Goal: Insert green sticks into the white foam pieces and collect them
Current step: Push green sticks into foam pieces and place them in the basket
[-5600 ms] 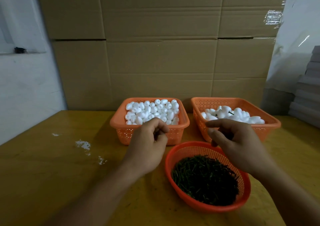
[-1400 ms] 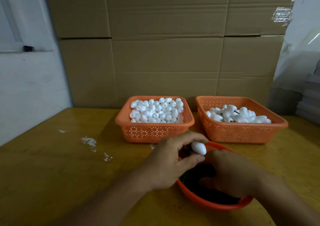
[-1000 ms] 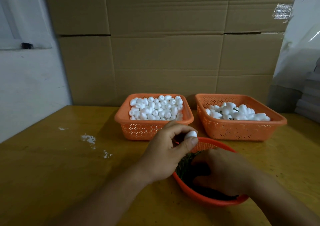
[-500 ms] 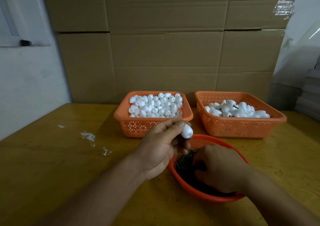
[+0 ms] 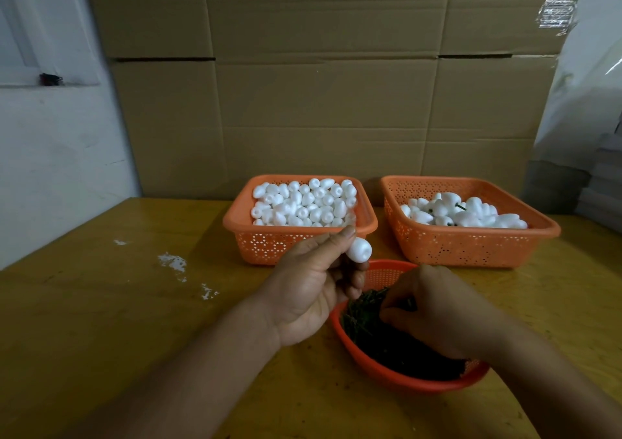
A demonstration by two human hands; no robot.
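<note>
My left hand (image 5: 309, 283) pinches a white egg-shaped foam piece (image 5: 460, 251) between thumb and fingers, just above the left rim of the round orange basket (image 5: 397, 376). That basket holds a heap of green sticks (image 5: 367, 317). My right hand (image 5: 441, 310) reaches into the heap with curled fingers; what the fingertips hold is hidden. Behind, the left orange basket (image 5: 269, 246) is full of plain foam pieces (image 5: 303, 203). The right orange basket (image 5: 471, 246) holds foam pieces with sticks (image 5: 461, 213).
All stands on a yellow wooden table (image 5: 101, 320) with white crumbs (image 5: 171, 262) at the left. A wall of cardboard boxes (image 5: 319, 102) rises directly behind the two baskets. A white wall is at the left and stacked grey material (image 5: 599, 186) at the right.
My left hand has turned the foam piece and lifted it slightly above the round basket's rim. My right hand stays in the green sticks, fingers shifting a little.
</note>
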